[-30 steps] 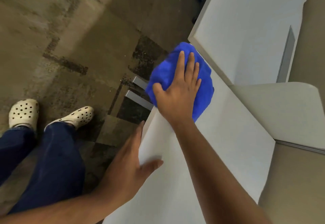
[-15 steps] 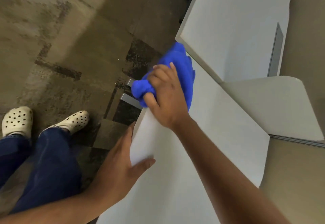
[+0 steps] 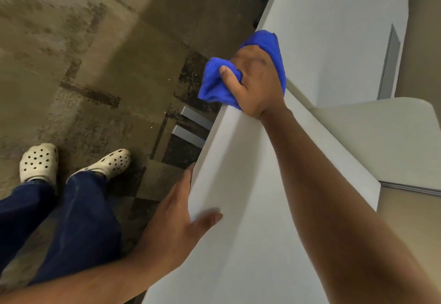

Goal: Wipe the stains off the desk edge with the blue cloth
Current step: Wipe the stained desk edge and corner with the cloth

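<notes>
A bright blue cloth (image 3: 214, 81) is bunched in my right hand (image 3: 257, 81), which grips it over the corner of the white desk (image 3: 238, 184), at the desk's left edge. The cloth hangs partly past the edge toward the floor. My left hand (image 3: 176, 227) holds the same edge nearer to me, thumb flat on the top and fingers wrapped down the side. I can make out no stains on the edge from here.
A second white desk (image 3: 322, 41) adjoins beyond the cloth. A beige panel (image 3: 381, 136) lies on the right. Metal desk legs (image 3: 191, 127) show below the edge. My legs and white clogs (image 3: 112, 162) stand on the patchy carpet at the left.
My right hand went from flat on the cloth to gripping it bunched at the desk corner, then slid slightly farther along the edge. The left hand stayed on the edge.
</notes>
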`<act>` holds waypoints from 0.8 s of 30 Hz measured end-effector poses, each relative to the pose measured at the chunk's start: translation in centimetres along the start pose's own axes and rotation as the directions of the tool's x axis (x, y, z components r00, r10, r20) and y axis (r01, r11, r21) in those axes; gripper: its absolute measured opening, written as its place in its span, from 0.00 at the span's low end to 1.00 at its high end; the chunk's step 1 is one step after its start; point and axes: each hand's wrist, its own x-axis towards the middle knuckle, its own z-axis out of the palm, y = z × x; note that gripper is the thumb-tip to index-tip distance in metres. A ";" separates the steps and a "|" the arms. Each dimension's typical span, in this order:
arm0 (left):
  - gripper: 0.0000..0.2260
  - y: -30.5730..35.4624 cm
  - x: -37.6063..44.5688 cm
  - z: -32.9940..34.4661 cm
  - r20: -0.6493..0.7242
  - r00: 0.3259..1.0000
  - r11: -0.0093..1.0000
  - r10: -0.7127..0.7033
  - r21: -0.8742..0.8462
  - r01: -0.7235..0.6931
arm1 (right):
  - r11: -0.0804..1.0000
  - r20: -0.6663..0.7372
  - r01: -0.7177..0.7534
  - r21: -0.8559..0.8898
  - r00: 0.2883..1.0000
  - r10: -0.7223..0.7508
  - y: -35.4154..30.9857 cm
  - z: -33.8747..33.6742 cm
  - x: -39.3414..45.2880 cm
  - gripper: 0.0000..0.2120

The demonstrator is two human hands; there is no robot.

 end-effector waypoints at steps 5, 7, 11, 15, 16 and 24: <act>0.45 0.4 -0.1 0.1 0.008 0.999 0.998 -0.049 0.045 0.048 | 0.993 0.001 -0.096 -0.074 0.995 0.097 -4.1 1.3 -4.6 0.13; 0.46 0.3 0.1 0.2 0.011 0.998 0.997 -0.057 0.054 0.057 | 0.996 0.067 -0.047 -0.078 0.996 0.053 -4.6 1.0 -6.3 0.13; 0.43 -0.2 0.0 0.3 -0.004 1.000 0.998 -0.031 0.047 0.031 | 0.980 0.059 -0.115 -0.163 0.990 0.126 -4.0 1.0 -3.9 0.18; 0.38 0.1 -0.2 0.5 -0.013 0.999 0.999 -0.031 -0.011 0.031 | 0.918 -0.052 -0.344 -0.198 0.939 0.341 -3.2 1.3 0.4 0.17; 0.38 0.2 -0.3 0.5 -0.019 1.000 1.000 -0.018 -0.022 0.017 | 0.895 -0.072 -0.407 -0.182 0.913 0.401 -2.9 1.3 1.0 0.17; 0.45 0.2 -0.2 0.2 -0.003 1.000 1.000 -0.010 -0.019 0.010 | 0.825 -0.196 -0.553 0.117 0.802 0.565 1.7 0.5 -3.7 0.23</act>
